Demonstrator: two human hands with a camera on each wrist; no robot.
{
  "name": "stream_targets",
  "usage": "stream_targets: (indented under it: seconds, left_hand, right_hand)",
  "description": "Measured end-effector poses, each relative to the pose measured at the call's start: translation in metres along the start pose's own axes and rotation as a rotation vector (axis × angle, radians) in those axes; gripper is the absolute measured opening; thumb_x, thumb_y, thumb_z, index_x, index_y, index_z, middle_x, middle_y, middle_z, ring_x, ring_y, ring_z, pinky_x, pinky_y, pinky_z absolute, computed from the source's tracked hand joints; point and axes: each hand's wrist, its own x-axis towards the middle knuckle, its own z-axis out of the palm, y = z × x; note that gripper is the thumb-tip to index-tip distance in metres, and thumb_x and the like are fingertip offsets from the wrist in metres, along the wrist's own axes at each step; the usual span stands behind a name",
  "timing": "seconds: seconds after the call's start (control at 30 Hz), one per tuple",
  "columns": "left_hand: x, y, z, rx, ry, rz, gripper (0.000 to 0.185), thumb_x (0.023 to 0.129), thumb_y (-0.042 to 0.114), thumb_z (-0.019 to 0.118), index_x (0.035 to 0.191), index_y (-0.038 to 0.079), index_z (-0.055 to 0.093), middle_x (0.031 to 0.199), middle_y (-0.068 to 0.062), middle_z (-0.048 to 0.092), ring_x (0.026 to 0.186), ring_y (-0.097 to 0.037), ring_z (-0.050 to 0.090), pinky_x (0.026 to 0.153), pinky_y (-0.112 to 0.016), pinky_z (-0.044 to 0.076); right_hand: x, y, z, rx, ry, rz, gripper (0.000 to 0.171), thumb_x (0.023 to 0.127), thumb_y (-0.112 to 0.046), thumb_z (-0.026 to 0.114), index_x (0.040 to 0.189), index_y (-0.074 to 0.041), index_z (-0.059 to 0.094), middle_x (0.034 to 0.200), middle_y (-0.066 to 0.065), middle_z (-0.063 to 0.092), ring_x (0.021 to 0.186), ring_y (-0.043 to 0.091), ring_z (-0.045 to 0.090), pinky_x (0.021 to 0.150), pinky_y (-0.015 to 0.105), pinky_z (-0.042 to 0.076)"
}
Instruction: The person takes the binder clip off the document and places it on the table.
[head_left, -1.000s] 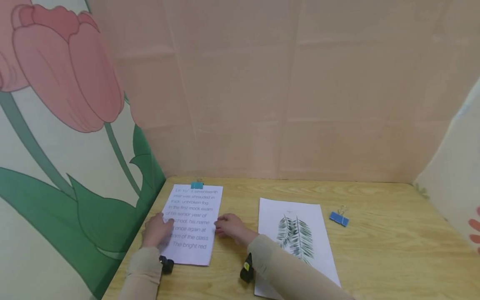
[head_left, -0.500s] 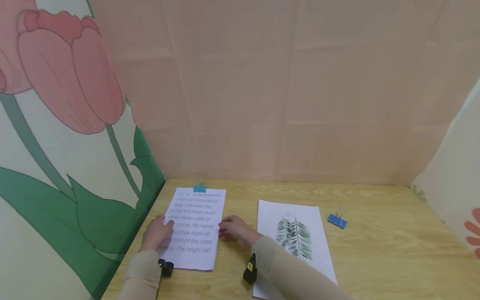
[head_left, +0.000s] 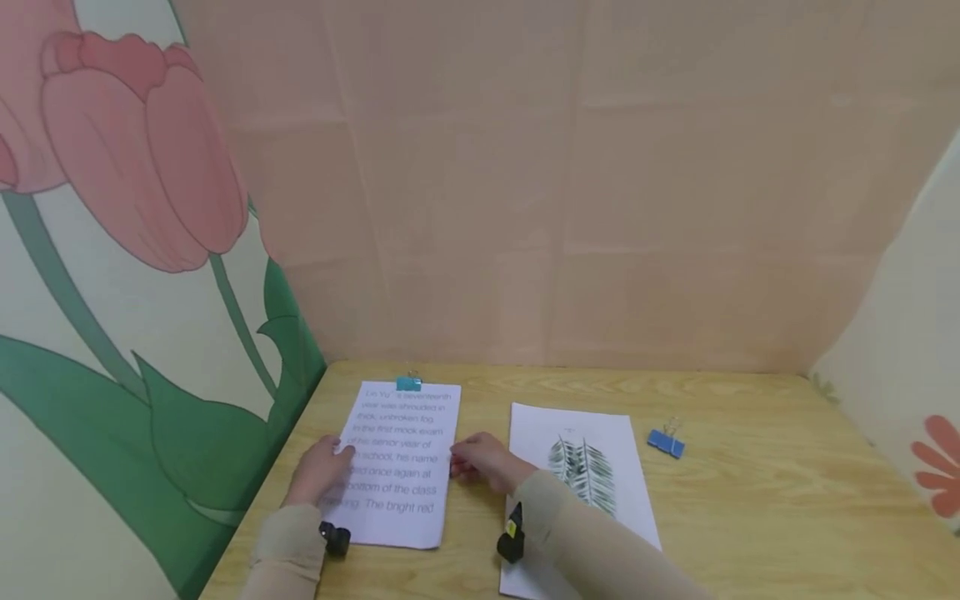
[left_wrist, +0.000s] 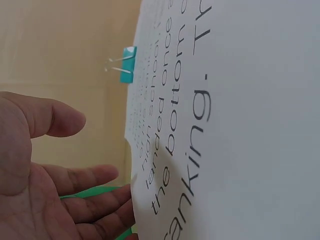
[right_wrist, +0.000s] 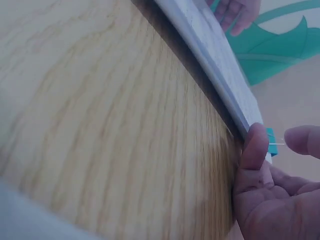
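A stack of white paper printed with large text [head_left: 397, 467] lies on the left of the table, a teal binder clip [head_left: 408, 384] on its top edge. My left hand [head_left: 318, 471] is at the stack's left edge. In the left wrist view its fingers [left_wrist: 100, 202] reach the paper's edge, while the thumb stays apart. At the opposite edge is my right hand [head_left: 487, 460]. The right wrist view shows one fingertip [right_wrist: 256, 142] against the side of the stack and the thumb held away from it. The left hand covers the beginnings of several text lines.
Right of my right hand lies a second paper stack [head_left: 525, 425] with a green leaf picture, partly under my right forearm. A blue binder clip [head_left: 666, 443] lies farther right on the wooden table [head_left: 750, 500]. A beige backdrop [head_left: 562, 208] stands behind, with a tulip-printed panel [head_left: 142, 167] at left.
The text stack with its teal clip has slid a little to the right, and both hands have moved along with it. The leaf stack and blue clip shift slightly left as the head view turns.
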Motion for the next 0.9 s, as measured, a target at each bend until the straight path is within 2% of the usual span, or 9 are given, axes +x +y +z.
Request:
stream_targets:
  seconds: [0.13,0.23,0.53,0.73,0.9]
  left_hand:
    - [-0.001,0.001,0.004,0.001,-0.004,0.003,0.056,0.105,0.025,0.048,0.143,-0.016,0.042,0.14,-0.038,0.05,0.129,-0.051,0.049,0.107,-0.063,0.039]
    - [-0.001,0.003,0.007,0.0,-0.004,0.005,0.053,0.105,0.024,0.049,0.14,-0.016,0.046,0.132,-0.035,0.056,0.12,-0.046,0.056,0.102,-0.061,0.044]
    - [-0.007,0.009,0.009,-0.064,-0.035,-0.005,0.043,0.105,0.023,0.05,0.13,-0.012,0.057,0.116,-0.024,0.064,0.104,-0.036,0.061,0.091,-0.055,0.05]
    - [-0.008,0.013,0.006,-0.092,-0.082,-0.018,0.045,0.107,0.026,0.048,0.134,-0.009,0.055,0.122,-0.024,0.062,0.114,-0.04,0.058,0.098,-0.06,0.045]
    - [-0.006,0.014,0.002,-0.116,-0.111,-0.027,0.047,0.107,0.027,0.048,0.136,-0.009,0.053,0.126,-0.026,0.06,0.12,-0.044,0.055,0.102,-0.064,0.042]
  right_hand:
    - [-0.002,0.002,-0.003,0.011,-0.009,0.01,0.02,0.104,-0.009,0.057,0.105,0.008,0.068,0.081,0.008,0.065,0.071,0.015,0.06,0.063,0.023,0.052]
    - [-0.004,0.001,-0.004,-0.003,0.016,0.029,0.019,0.104,-0.011,0.058,0.106,0.005,0.068,0.082,0.008,0.065,0.072,0.016,0.059,0.065,0.023,0.052]
    - [-0.01,0.004,-0.015,-0.195,0.088,0.02,0.016,0.102,-0.011,0.059,0.102,0.002,0.069,0.083,0.007,0.063,0.073,0.017,0.058,0.065,0.025,0.052]
    - [-0.017,-0.001,-0.022,-0.29,0.093,-0.002,0.014,0.102,-0.01,0.059,0.097,-0.001,0.068,0.081,0.007,0.063,0.072,0.018,0.058,0.063,0.026,0.051]
    - [-0.017,-0.005,-0.023,-0.313,0.1,-0.006,0.01,0.102,-0.008,0.06,0.099,-0.001,0.067,0.083,0.008,0.064,0.073,0.017,0.059,0.064,0.026,0.051]
